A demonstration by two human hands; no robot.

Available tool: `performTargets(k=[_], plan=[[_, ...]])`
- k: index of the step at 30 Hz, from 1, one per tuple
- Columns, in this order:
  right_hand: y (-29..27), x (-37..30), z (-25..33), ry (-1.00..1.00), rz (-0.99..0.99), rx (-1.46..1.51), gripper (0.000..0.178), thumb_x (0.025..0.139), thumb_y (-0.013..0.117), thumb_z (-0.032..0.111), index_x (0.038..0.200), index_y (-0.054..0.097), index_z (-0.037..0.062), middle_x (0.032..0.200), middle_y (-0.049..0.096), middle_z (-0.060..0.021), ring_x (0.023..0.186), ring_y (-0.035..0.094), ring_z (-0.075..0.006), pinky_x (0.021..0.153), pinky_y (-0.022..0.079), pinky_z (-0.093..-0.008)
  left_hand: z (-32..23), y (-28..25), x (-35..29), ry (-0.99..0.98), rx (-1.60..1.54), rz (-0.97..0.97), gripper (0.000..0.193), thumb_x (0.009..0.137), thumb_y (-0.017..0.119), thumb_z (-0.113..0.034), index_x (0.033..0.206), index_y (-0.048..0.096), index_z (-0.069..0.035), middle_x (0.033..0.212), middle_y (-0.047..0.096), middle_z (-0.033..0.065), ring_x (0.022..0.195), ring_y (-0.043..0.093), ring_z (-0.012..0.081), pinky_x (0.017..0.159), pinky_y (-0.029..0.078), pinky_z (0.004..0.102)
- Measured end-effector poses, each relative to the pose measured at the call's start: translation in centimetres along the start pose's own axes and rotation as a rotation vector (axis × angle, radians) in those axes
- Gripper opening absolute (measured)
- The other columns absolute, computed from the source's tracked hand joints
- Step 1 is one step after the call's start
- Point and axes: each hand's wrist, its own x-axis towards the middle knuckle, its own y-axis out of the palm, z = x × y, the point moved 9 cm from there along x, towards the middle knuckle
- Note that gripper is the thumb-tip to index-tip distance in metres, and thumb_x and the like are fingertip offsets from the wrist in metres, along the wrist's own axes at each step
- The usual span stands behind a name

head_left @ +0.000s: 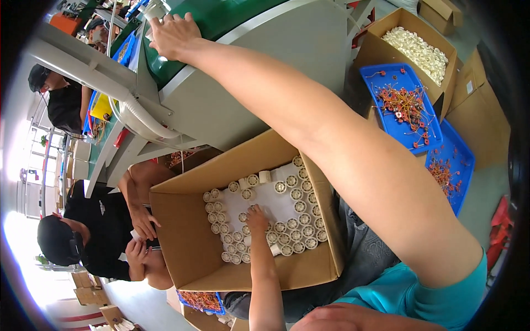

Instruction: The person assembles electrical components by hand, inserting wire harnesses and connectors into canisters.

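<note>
1. Workshop surroundings are seen from above: a green conveyor belt (221, 16) on a grey frame runs across the top, and blue trays (406, 107) of small orange-wired parts lie to the right beside a cardboard carton of white pieces (417, 52).
2. An open cardboard box (187, 243) is held on the lap, its white liner ringed by rows of small white spools (298, 193) standing on end.
3. The left hand (256, 218) is lowered into the box, fingers drawn together on the spools near the middle of the lower rows; whether one is pinched cannot be told.
4. The right hand (174, 36) is stretched far up and away to the belt's edge, fingers spread and laid flat over something white.
5. The spools thus lie directly beneath the left hand, well apart from the right.
6. A seated person in black (105, 231) is seen at the left.
</note>
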Motion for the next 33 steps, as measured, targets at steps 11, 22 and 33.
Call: performTargets(k=[11,22,33], plan=[[-17.8,-13.9,-2.1,-0.51,-0.294,0.293,0.048,0.086,0.066,0.013,0.13,0.05,0.0045,0.116,0.058,-0.018,0.105,0.06,-0.0346,0.088,0.05,-0.0407,4.0,1.6,0.4,-0.209,-0.152,-0.171,0.078,0.077,0.076,-0.038,0.136,0.036,-0.007,0.134,0.046,0.02,0.127,0.045,0.0385,0.1,0.04,0.0567],[-29.6,-43.7,-32.8,0.713,0.315,-0.162,0.022,0.086,0.063,0.008,0.106,0.07,0.0025,0.093,0.07,-0.0174,0.089,0.068,-0.0285,0.078,0.053,-0.0383,3.6,0.8,0.6,-0.192,-0.103,-0.007,0.069,0.081,0.069,-0.043,0.129,0.042,0.0,0.118,0.065,0.0176,0.114,0.06,0.0355,0.1,0.037,0.0644],[-25.3,-44.6,-34.0,0.5,0.376,-0.452,0.04,0.083,0.069,0.023,0.114,0.059,0.0001,0.107,0.062,-0.0246,0.096,0.064,-0.0419,0.08,0.052,-0.0504,10.4,-5.6,0.1,-0.067,-0.354,0.057,0.078,0.07,0.082,-0.047,0.12,0.06,0.009,0.11,0.068,0.0215,0.102,0.067,0.0313,0.084,0.054,0.045]])
